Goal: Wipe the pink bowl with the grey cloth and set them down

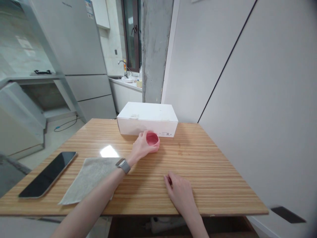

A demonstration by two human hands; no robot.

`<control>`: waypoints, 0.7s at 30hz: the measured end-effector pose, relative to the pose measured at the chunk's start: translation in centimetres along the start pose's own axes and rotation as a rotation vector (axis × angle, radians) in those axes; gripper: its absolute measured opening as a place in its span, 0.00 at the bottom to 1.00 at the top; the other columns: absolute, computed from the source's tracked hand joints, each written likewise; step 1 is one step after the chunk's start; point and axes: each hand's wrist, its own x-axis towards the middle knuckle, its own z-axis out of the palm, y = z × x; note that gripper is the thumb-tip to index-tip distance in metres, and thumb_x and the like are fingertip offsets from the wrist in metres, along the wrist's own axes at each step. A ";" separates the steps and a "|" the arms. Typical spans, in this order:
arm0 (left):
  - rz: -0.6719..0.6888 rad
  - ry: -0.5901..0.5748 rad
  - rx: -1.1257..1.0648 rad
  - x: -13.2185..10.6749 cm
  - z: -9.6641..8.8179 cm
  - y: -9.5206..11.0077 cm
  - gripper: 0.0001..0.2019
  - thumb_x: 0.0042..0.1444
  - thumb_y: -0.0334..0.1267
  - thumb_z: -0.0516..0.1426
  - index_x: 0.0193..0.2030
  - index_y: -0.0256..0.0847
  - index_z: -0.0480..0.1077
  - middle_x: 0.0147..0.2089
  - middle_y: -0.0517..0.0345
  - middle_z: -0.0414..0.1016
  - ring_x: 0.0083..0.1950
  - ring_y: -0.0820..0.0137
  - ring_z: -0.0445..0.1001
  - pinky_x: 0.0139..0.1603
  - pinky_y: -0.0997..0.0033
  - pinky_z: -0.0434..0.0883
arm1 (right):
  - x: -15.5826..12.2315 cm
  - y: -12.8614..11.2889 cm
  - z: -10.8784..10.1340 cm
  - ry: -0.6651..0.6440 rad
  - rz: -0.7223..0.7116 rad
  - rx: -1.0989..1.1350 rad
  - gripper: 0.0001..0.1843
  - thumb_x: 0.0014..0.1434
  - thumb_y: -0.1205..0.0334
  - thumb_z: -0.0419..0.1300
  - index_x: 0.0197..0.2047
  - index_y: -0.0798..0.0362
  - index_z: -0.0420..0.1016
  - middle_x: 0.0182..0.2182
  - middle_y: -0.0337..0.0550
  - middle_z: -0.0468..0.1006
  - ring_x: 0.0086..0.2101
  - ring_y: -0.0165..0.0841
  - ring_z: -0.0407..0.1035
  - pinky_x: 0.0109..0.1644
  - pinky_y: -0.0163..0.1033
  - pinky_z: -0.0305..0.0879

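Note:
A small pink cup (pixel 154 141) is in the grip of my left hand (pixel 142 146), fingers wrapped round its side and its opening partly facing me. It is just in front of a white box (pixel 148 127) at the back of the table; whether cup and box touch I cannot tell. My right hand (pixel 180 191) rests on the wooden table (pixel 210 165) near the front edge, fingers curled in, with nothing visible in them. A folded grey cloth (pixel 91 178) lies flat beneath my left forearm.
A black phone-like slab (pixel 48 175) lies at the table's left side. Behind stand a fridge (pixel 71 39) and a counter with a sink tap (pixel 125 67). A white wall panel (pixel 260 99) borders the right side. Below the front edge is an open drawer-like space (pixel 133 226).

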 end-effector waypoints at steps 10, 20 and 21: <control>0.015 0.107 0.501 -8.1 -6.4 -1.1 0.17 0.55 0.49 0.52 0.45 0.39 0.67 0.46 0.48 0.69 0.49 0.58 0.68 0.51 0.59 0.63 | -0.3 0.1 0.2 0.016 0.004 0.057 0.14 0.65 0.59 0.46 0.27 0.50 0.62 0.23 0.38 0.72 0.25 0.33 0.68 0.29 0.36 0.48; -0.266 -0.056 0.484 -15.1 -9.6 -3.2 0.12 0.56 0.39 0.48 0.34 0.40 0.73 0.33 0.54 0.75 0.34 0.64 0.73 0.35 0.68 0.64 | -0.4 -1.5 -2.1 0.070 0.494 1.101 0.19 0.54 0.45 0.57 0.24 0.52 0.67 0.17 0.36 0.67 0.20 0.29 0.62 0.26 0.34 0.55; -0.263 -0.050 0.389 -14.4 -9.7 -2.7 0.12 0.56 0.40 0.49 0.33 0.40 0.73 0.31 0.56 0.75 0.32 0.66 0.73 0.34 0.69 0.64 | -0.4 -1.9 -2.6 0.005 0.590 1.366 0.19 0.53 0.44 0.59 0.27 0.53 0.70 0.20 0.38 0.71 0.23 0.30 0.66 0.28 0.35 0.59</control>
